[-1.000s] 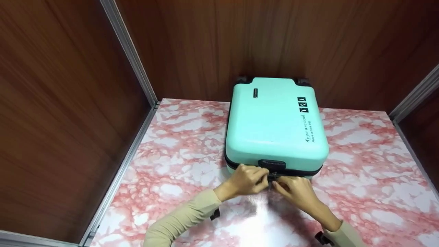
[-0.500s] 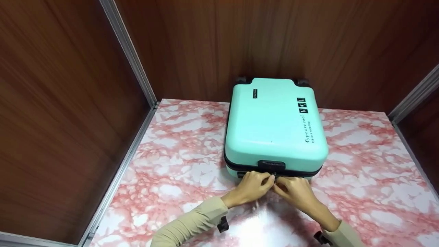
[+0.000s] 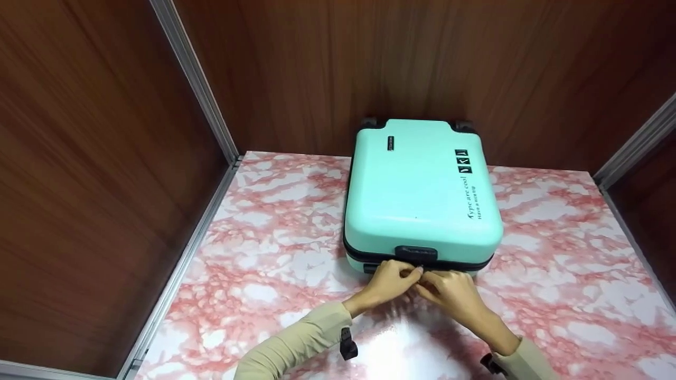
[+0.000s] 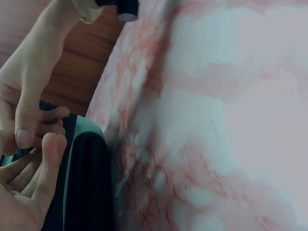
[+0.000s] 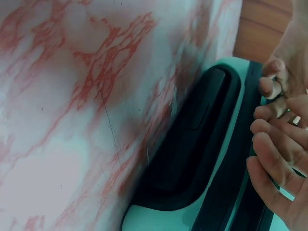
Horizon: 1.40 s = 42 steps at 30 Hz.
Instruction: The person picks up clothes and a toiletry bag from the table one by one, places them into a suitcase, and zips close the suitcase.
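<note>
Mint suitcase (image 3: 417,184): left hand (image 3: 392,282), right hand (image 3: 455,293) bent, close together at front seam (image 3: 364,257); cannot tell if gripping.

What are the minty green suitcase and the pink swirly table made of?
The suitcase looks like hard, smooth plastic, slightly shiny: its rounded shell shows a soft sheen. The table has a glossy marble pattern with a bright glare; it could be stone or a printed sheet, I can't tell.
</note>
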Motion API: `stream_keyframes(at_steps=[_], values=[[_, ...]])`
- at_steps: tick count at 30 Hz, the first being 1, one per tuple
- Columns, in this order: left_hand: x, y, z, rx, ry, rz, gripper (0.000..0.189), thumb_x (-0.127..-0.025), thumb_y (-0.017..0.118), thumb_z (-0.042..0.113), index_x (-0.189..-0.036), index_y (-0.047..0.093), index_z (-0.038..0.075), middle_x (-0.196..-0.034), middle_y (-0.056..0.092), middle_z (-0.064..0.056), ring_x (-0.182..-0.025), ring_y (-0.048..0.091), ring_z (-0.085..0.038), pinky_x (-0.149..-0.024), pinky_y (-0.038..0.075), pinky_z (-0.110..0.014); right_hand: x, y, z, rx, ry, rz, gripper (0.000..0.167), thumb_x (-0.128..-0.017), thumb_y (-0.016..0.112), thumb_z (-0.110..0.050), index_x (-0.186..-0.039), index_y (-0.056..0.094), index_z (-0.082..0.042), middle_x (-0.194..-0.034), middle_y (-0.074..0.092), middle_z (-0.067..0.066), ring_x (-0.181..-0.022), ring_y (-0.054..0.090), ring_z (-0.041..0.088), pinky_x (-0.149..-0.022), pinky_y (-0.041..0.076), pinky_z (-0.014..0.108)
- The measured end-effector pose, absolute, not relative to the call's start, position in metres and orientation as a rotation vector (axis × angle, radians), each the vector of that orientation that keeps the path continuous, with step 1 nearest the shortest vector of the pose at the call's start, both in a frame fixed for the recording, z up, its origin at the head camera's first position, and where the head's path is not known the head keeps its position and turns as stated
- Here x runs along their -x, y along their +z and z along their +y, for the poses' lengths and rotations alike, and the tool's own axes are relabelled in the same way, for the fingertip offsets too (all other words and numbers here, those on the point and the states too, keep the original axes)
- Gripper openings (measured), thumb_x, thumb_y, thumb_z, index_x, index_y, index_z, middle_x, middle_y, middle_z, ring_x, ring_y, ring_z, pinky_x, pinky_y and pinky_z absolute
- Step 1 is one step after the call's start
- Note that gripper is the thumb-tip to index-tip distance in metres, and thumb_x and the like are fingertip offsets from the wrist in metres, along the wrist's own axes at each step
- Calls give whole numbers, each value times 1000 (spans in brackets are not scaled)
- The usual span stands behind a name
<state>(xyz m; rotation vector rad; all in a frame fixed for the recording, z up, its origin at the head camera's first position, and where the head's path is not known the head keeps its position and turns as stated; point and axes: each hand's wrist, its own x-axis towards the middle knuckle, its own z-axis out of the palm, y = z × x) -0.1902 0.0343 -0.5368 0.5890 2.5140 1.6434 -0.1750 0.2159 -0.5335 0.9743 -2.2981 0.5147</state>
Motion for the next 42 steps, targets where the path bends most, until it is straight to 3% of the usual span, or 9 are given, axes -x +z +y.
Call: stream_keyframes(at_steps=[3, 5, 14, 20, 24, 27, 34, 38, 42], values=[[191, -536, 35, -531, 1677, 2455, 19, -96, 64, 17, -87, 78, 7, -74, 73, 2, -45, 64, -15, -47, 54, -29, 174, -532, 218, -997, 517, -2307, 25, -71, 86, -22, -72, 62, -17, -60, 54, -9, -51, 42, 5, -44, 39, 27], [190, -536, 36, -537, 1657, 2484, 15, -93, 65, 12, -88, 78, 6, -76, 73, 1, -46, 64, -14, -48, 53, -25, 174, -529, 220, -1018, 511, -2310, 24, -71, 86, -22, -74, 63, -17, -62, 56, -9, -52, 45, 6, -45, 40, 28], [188, -532, 36, -628, 1442, 2771, 12, -83, 66, 10, -77, 76, 14, -57, 61, 15, -47, 54, 5, -57, 43, -12, 174, -504, 225, -1191, 541, -2268, 19, -70, 85, -9, -82, 71, -15, -71, 66, -6, -56, 58, 10, -50, 48, 28], [188, -533, 34, -779, 1388, 2861, 19, -90, 64, 13, -71, 69, 14, -54, 51, 15, -48, 40, 7, -51, 35, -12, 177, -487, 227, -1212, 574, -2155, 15, -73, 81, -6, -84, 73, -12, -73, 68, -3, -57, 60, 12, -52, 49, 28], [188, -537, 32, -852, 1432, 2810, 23, -99, 62, 20, -80, 71, 10, -61, 62, 9, -48, 45, 10, -49, 39, -10, 181, -476, 225, -1220, 615, -2023, 5, -86, 73, -13, -86, 74, -8, -74, 68, 0, -58, 58, 14, -54, 46, 27], [189, -539, 31, -879, 1457, 2770, 20, -99, 63, 21, -84, 73, 11, -68, 69, 4, -49, 54, 7, -50, 43, -10, 184, -467, 221, -1213, 656, -1918, 18, -95, 66, -19, -86, 74, -5, -75, 69, 3, -61, 59, 17, -57, 47, 29], [190, -541, 30, -863, 1461, 2725, 20, -99, 62, 18, -84, 74, 11, -72, 72, -1, -52, 65, -4, -49, 45, -10, 193, -449, 210, -1171, 733, -1731, 23, -96, 67, -18, -83, 75, 0, -79, 71, 9, -71, 60, 31, -70, 46, 40], [189, -541, 31, -845, 1458, 2718, 22, -100, 61, 18, -83, 72, 11, -71, 71, 0, -50, 60, 3, -47, 45, -10, 203, -444, 210, -1122, 705, -1735, 22, -95, 68, -22, -88, 76, -2, -94, 72, 13, -83, 62, 36, -76, 44, 46], [189, -541, 31, -873, 1416, 2801, 24, -100, 60, 19, -80, 71, 12, -67, 67, 7, -50, 52, 10, -50, 44, -9, 213, -445, 216, -1073, 622, -1879, 32, -95, 67, -34, -106, 74, -4, -120, 66, 17, -106, 59, 40, -90, 42, 51]])
